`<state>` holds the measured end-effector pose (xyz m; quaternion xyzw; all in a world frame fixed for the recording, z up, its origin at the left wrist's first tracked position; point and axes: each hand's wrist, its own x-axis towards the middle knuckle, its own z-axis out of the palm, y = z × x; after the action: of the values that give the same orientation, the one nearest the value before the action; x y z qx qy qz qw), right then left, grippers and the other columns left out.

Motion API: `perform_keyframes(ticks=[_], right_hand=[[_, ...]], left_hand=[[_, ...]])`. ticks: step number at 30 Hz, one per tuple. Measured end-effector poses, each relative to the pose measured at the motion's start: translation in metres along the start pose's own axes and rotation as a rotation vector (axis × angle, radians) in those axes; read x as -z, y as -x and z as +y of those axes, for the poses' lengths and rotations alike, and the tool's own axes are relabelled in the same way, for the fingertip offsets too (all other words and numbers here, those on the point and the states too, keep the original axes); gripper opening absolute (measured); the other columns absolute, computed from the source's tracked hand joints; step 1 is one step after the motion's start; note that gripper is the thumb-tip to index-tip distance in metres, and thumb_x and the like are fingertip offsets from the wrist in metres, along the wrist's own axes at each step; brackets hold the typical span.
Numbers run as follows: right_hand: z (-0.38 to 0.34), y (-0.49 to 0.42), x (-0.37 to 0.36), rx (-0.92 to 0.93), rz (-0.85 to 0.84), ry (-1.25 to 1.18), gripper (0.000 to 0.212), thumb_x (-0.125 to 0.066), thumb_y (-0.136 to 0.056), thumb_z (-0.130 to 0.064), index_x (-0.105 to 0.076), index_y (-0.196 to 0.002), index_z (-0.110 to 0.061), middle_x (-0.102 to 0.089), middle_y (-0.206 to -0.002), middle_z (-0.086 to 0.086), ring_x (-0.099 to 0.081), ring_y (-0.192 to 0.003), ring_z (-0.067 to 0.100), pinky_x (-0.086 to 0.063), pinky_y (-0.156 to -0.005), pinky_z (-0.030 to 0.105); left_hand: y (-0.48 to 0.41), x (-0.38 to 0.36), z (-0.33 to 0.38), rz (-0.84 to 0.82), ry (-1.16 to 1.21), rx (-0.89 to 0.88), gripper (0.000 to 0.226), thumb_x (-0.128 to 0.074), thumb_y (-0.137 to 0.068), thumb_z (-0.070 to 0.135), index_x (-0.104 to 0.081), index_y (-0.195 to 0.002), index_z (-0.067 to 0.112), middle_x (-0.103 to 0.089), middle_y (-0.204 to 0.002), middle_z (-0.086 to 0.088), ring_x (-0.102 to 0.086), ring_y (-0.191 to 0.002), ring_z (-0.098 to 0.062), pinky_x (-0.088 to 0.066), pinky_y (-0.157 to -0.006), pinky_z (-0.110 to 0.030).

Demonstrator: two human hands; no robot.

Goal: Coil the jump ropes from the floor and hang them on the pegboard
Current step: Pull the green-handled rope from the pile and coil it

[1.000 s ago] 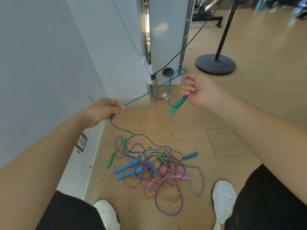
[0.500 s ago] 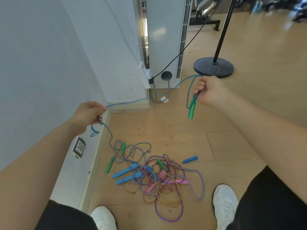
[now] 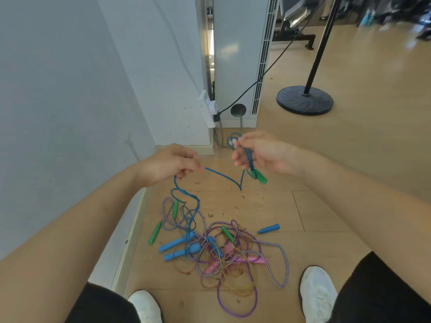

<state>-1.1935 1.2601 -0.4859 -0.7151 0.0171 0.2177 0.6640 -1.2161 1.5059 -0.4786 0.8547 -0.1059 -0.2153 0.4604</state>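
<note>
A blue jump rope [image 3: 224,177] sags in a V between my two hands. My right hand [image 3: 261,151] grips a few coiled loops of it, and one green handle [image 3: 260,177] dangles below the fingers. My left hand [image 3: 170,164] pinches the same rope further along; from there it drops in loose curls to the floor. Below lies a tangled pile of jump ropes [image 3: 224,250] with blue, green and pink handles and purple, striped and gold cords. No pegboard is in view.
A white wall [image 3: 70,101] runs along the left with a skirting board. A power strip [image 3: 207,108] with plugged cables hangs at the corner. A black stand base [image 3: 304,100] sits on the wooden floor to the right. My white shoes [image 3: 318,292] flank the pile.
My hands have come together from a wide spread. The rope between them has gone slack, and my right hand holds more loops than before.
</note>
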Motion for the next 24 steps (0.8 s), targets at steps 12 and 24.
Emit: perform_keyframes(ticks=[12,24], right_hand=[[0.007,0.015,-0.024,-0.007,-0.214,0.044,0.018,-0.048,-0.105,-0.021,-0.056,-0.089,-0.015,-0.033,-0.06,-0.002,-0.033,-0.05,0.014,-0.043,-0.056,0.03],[-0.001,0.008,-0.004,0.262,0.089,0.611,0.034,-0.054,-0.102,-0.029,-0.063,-0.075,-0.01,-0.041,-0.059,-0.002,-0.032,-0.038,0.003,-0.031,-0.05,0.021]], left_hand=[[-0.006,-0.009,0.003,0.199,0.149,-0.05,0.023,-0.066,-0.094,0.017,-0.067,-0.086,-0.004,-0.043,-0.06,-0.002,-0.035,-0.051,-0.015,-0.036,-0.049,-0.022],[-0.011,-0.002,-0.013,0.084,0.057,-0.045,0.018,-0.066,-0.096,0.022,-0.071,-0.097,0.004,-0.062,-0.068,0.003,-0.058,-0.062,-0.011,-0.05,-0.064,-0.021]])
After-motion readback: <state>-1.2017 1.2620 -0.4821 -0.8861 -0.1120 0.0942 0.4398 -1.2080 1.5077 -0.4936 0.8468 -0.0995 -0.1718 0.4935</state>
